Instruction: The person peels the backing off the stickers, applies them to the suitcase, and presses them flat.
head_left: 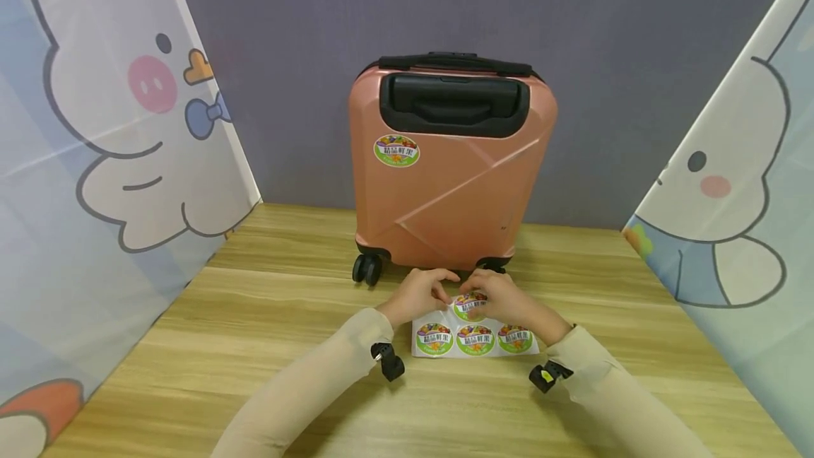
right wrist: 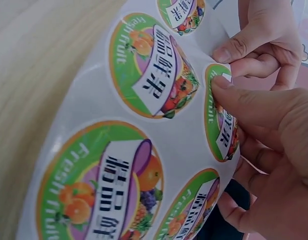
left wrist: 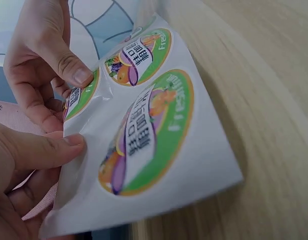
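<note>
A white sheet of oval fruit stickers (head_left: 439,316) lies in front of the suitcase, its back edge bent up in both wrist views. My left hand (head_left: 420,294) pinches that edge, thumb on top of a bare white patch and fingers beneath. Close beside it, my right hand (head_left: 499,297) grips the same edge, its thumb pressing on the end of a back-row sticker (right wrist: 221,117). Green, orange-rimmed ovals with fruit pictures make up the front row, such as the middle sticker (head_left: 475,340). My right hand partly covers the back row in the head view.
A pink wheeled suitcase (head_left: 445,196) stands upright just behind my hands, with one matching sticker (head_left: 397,151) on its upper left. Under everything is a wood-grain tabletop (head_left: 305,345). Cartoon-printed panels (head_left: 146,161) flank both sides, and a grey wall (head_left: 286,55) rises behind.
</note>
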`<state>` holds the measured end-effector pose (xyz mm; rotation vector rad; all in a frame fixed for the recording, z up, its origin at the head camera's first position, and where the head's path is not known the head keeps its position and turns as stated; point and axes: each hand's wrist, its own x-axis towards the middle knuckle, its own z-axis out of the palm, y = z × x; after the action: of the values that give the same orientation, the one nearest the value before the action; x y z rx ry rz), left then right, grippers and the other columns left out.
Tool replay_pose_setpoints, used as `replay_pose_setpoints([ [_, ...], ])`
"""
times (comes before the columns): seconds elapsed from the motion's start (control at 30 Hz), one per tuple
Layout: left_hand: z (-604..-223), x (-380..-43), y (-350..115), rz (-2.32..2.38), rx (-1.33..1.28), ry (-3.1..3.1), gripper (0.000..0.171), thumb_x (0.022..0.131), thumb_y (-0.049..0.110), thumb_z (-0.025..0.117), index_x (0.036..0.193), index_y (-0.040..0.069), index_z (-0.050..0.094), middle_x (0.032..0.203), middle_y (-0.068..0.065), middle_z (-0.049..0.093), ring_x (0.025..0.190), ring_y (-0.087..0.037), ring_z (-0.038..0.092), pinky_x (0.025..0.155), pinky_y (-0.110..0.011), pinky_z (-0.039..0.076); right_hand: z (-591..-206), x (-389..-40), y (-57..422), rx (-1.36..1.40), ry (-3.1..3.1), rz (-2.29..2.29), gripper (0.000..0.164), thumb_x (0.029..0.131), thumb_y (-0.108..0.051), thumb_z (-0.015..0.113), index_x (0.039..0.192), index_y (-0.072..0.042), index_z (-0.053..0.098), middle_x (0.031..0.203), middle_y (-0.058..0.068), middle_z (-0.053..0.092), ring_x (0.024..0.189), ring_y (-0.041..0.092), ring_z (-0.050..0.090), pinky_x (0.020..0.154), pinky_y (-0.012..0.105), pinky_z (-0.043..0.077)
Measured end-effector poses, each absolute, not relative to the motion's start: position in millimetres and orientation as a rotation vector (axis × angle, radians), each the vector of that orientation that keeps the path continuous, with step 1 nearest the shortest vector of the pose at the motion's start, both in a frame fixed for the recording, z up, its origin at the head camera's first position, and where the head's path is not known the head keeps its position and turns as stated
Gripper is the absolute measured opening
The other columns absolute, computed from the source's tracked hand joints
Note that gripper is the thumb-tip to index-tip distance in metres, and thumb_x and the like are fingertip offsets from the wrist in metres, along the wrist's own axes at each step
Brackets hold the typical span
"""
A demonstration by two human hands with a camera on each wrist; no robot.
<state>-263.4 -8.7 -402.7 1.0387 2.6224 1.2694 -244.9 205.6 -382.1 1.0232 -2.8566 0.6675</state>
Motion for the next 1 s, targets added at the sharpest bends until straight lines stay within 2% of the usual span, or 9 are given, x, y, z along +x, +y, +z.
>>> replay_pose_setpoints([
  [0.13,-404.9,-261.8,-9.2,1.284,1.081,2.601,0.046,0.079,-0.009,0.078,0.123,0.002,0.066,0.077,0.000,0.071,0.072,-0.009,0.067,0.071,-0.020,0.055,-382.6,-246.0,207.0,1.051,-2.844,0.684,0.029,0.077,-0.010,0.085,0.104,-0.006,0.074,0.096,-0.002,0.062,0.089,0.018,0.058,0.081,0.043,0.048],
  [0.23,-405.3,-261.5,-8.9,1.295,1.104,2.595,0.042,0.080,-0.008,0.078,0.119,0.002,0.067,0.078,-0.001,0.071,0.073,-0.011,0.068,0.071,-0.019,0.055,-382.3,-246.6,208.4,1.072,-2.805,0.745,0.025,0.078,-0.004,0.083,0.101,-0.004,0.074,0.095,0.000,0.063,0.085,0.018,0.059,0.075,0.033,0.053],
  [0.33,-405.4,-262.0,-8.9,1.307,1.104,2.603,0.040,0.080,-0.007,0.079,0.118,0.002,0.067,0.079,0.000,0.071,0.075,-0.012,0.068,0.070,-0.020,0.055,-381.2,-246.6,208.7,1.067,-2.783,0.792,0.022,0.080,-0.001,0.081,0.100,-0.002,0.074,0.095,0.002,0.064,0.083,0.018,0.061,0.070,0.029,0.054],
  [0.57,-410.6,-262.9,-11.5,1.331,1.100,2.612,0.042,0.081,-0.004,0.078,0.121,0.002,0.066,0.080,0.001,0.071,0.076,-0.011,0.067,0.071,-0.021,0.054,-379.0,-249.1,207.0,1.057,-2.792,0.793,0.018,0.081,-0.002,0.081,0.098,-0.003,0.074,0.094,0.002,0.065,0.081,0.017,0.062,0.067,0.028,0.053],
  [0.73,-416.7,-262.6,-13.3,1.346,1.145,2.600,0.041,0.082,-0.004,0.078,0.121,0.003,0.066,0.082,0.001,0.071,0.079,-0.010,0.068,0.075,-0.020,0.054,-383.3,-250.5,206.5,1.072,-2.751,0.795,0.012,0.082,0.000,0.078,0.090,-0.007,0.073,0.089,-0.001,0.064,0.079,0.015,0.060,0.066,0.026,0.052],
  [1.0,-419.2,-268.9,-14.7,1.366,1.232,2.602,0.039,0.082,-0.005,0.077,0.119,0.004,0.067,0.090,-0.002,0.072,0.093,-0.019,0.069,0.081,-0.023,0.055,-383.1,-250.8,205.5,1.080,-2.640,0.730,0.015,0.084,0.001,0.077,0.080,-0.013,0.072,0.085,-0.005,0.060,0.081,0.017,0.054,0.067,0.030,0.049],
])
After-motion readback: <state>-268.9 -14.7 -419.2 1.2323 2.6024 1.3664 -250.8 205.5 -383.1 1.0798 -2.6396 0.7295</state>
